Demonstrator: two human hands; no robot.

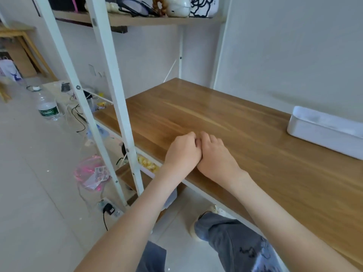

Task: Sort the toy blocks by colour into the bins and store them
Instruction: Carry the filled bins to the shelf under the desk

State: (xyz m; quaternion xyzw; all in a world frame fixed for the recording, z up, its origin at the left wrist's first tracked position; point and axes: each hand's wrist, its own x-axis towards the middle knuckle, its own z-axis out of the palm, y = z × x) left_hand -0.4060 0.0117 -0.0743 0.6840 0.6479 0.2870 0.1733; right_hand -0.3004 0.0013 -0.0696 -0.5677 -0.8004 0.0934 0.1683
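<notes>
Both hands are parked together on the wooden surface (196, 107), near its front edge. Left grip (182, 152) and right grip (215, 156) are both clenched, fingers curled under, knuckles and the sides of the hands touching each other. Nothing shows in either one, though the palms face down so the insides are hidden.

The white bin (322, 132) sits on the same surface, well off to the right of the right grip and a bit further back, up near the wall. From this angle I can't see into it.

Just left of the left grip and lower down, under the surface's edge, there's a pale container with something yellow (148, 164) in it, too blurry to say what.

Further left of the left grip, down on the floor: a pink plastic bag (92, 173), a power strip (110, 210) nearer the person, and well beyond those a water bottle (48, 108) standing upright.
</notes>
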